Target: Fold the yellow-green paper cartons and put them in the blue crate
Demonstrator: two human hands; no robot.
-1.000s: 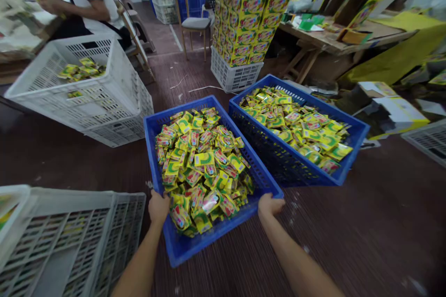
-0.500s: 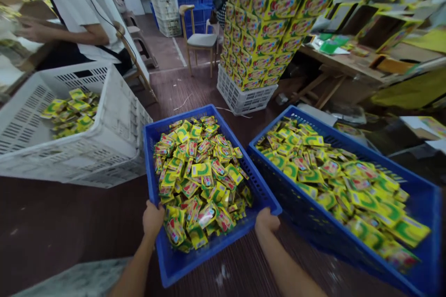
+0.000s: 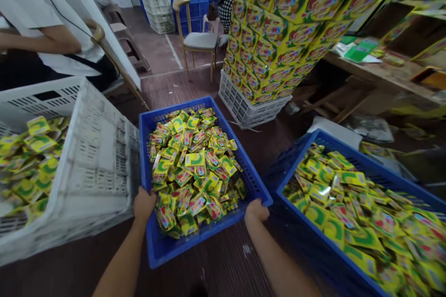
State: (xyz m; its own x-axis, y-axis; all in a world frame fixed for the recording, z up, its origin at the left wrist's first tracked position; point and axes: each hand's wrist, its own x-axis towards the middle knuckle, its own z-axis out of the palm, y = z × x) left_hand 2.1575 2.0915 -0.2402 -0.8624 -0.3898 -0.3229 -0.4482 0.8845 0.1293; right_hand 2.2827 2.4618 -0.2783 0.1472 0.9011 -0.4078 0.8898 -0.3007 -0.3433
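I hold a blue plastic crate (image 3: 256, 181) heaped with small yellow, green and red packets (image 3: 193, 167). My left hand (image 3: 144, 204) is closed on the crate's near-left rim. My right hand (image 3: 256, 210) grips the near-right corner of the same rim. The crate is lifted off the dark floor, between a white crate on the left and a second blue crate on the right.
A white slatted crate (image 3: 94, 148) with packets stands close at left. Another blue crate (image 3: 303, 146) full of packets lies at right. A tall stack of yellow boxes (image 3: 278, 32) on a white crate, a chair (image 3: 197, 39), a wooden table and a person's arm (image 3: 45, 44) lie ahead.
I have carried the blue crate forward; the white crate has come close on the left and the second blue crate has slid to the right and nearer. My grip is unchanged.
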